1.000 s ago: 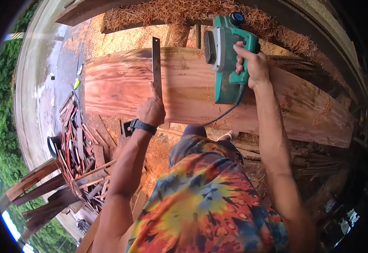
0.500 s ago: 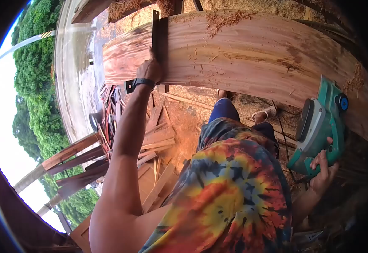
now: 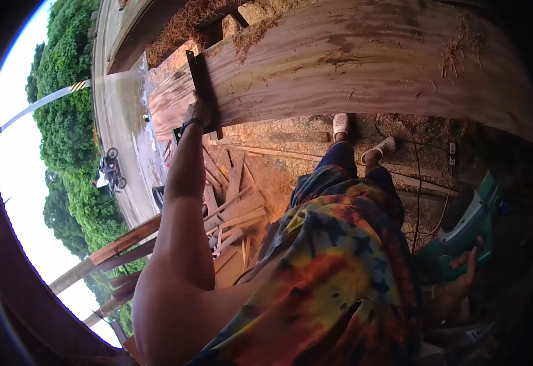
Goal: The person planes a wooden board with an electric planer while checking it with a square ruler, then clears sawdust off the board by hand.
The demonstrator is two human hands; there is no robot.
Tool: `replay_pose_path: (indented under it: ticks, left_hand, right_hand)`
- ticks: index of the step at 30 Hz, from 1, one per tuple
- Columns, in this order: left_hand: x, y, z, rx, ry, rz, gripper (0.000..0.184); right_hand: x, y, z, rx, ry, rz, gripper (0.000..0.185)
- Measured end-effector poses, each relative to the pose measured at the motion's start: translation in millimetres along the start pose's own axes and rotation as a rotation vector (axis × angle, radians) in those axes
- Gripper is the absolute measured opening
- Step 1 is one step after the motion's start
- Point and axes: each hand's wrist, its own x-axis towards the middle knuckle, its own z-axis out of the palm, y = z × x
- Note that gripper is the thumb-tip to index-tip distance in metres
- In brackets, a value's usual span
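A broad, thick wooden board [image 3: 315,73] stretches across the upper part of the head view, its surface streaked with grain and dotted with shavings. Across its left portion lies a dark, flat metal straightedge [image 3: 191,66] with holes at its ends. My left hand [image 3: 198,111] is closed around its lower part, near the board's front edge. Low on the right, my right hand [image 3: 467,271] grips the handle of a green electric planer [image 3: 445,251]. The planer hangs in shade beside my body, apart from the board.
Offcuts [image 3: 242,216] lie heaped on the sawdust-covered ground at left. A black cord [image 3: 418,183] runs near my feet, with a power strip [image 3: 452,154] at right. Shavings [image 3: 178,27] cover a beam behind the board. A motorcycle [image 3: 112,171] is on the road beyond.
The planer has moved down and away from the board's front edge. My left hand stays on the straightedge. The view has shifted, and a motorcycle now shows on the road.
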Motion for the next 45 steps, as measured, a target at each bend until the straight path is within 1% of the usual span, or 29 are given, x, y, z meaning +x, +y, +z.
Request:
replay_pose_path:
  ticks: [2,3,6,9,12,14,16,17,18,19,20,21,22,23,24,26,28,31,34,35,38,40,45]
  left_hand:
    - [-10,9,-8,0.027,-0.030,-0.010,0.102]
    - [-16,14,-13,0.034,-0.028,0.000,0.099]
    - [-44,43,-30,0.020,-0.010,-0.009,0.081]
    - [-55,68,-34,0.006,0.013,-0.012,0.080]
    - [-85,115,-50,-0.058,0.036,0.011,0.081]
    - [-107,156,-59,-0.076,0.129,0.129,0.080]
    - [-139,213,-82,-0.115,0.183,0.280,0.074]
    - [-141,241,-74,-0.118,0.342,0.353,0.071]
    - [-163,271,-90,-0.211,0.379,0.523,0.073]
    - [-168,302,-92,-0.203,0.429,0.607,0.072]
    - [-173,329,-92,-0.260,0.454,0.760,0.069]
    - [-203,354,-112,-0.371,0.408,0.815,0.068]
    - [-220,375,-116,-0.372,0.449,0.841,0.071]
    - [-231,387,-125,-0.407,0.381,0.858,0.072]
    - [-237,388,-130,-0.431,0.408,0.889,0.074]
    - [-236,366,-135,-0.455,0.345,0.840,0.076]
    - [-214,322,-124,-0.382,0.320,0.711,0.077]
    - [-173,229,-102,-0.223,0.281,0.446,0.081]
    - [-129,146,-71,-0.128,0.178,0.145,0.083]
    - [-119,130,-63,-0.106,0.141,0.112,0.083]
    - [-109,115,-47,-0.086,0.078,0.046,0.083]
    - [-112,124,-50,-0.094,0.063,0.008,0.082]
    - [-104,118,-45,-0.090,0.061,0.018,0.078]
  right_hand:
    - [-4,5,-12,0.016,0.013,0.042,0.039]
    - [-5,6,-14,0.035,0.025,0.070,0.039]
    - [-3,12,-19,0.091,0.028,0.124,0.039]
    - [-5,16,-18,0.147,0.033,0.159,0.038]
    - [-2,19,-19,0.170,0.052,0.176,0.036]
    - [1,14,-13,0.158,0.086,0.195,0.035]
    - [-1,4,4,0.128,0.140,0.221,0.035]
    - [2,3,5,0.115,0.124,0.218,0.035]
    - [6,4,4,0.102,0.106,0.215,0.035]
    - [10,5,3,0.089,0.086,0.211,0.036]
    - [14,7,1,0.101,0.060,0.215,0.036]
    - [18,8,-3,0.112,0.038,0.218,0.036]
    - [21,7,-5,0.119,0.019,0.222,0.036]
    - [20,5,-1,0.119,0.013,0.202,0.035]
    - [18,3,5,0.119,0.012,0.183,0.035]
    - [17,-1,10,0.107,-0.005,0.151,0.035]
    - [19,0,13,0.095,-0.037,0.124,0.035]
    - [22,0,21,0.076,-0.071,0.117,0.036]
    - [28,4,20,0.111,-0.102,0.187,0.037]
    - [29,5,21,0.087,-0.093,0.181,0.037]
    - [30,8,23,0.012,-0.074,0.173,0.036]
    - [32,10,23,-0.024,-0.056,0.172,0.036]
    - [34,4,31,-0.026,-0.035,0.170,0.033]
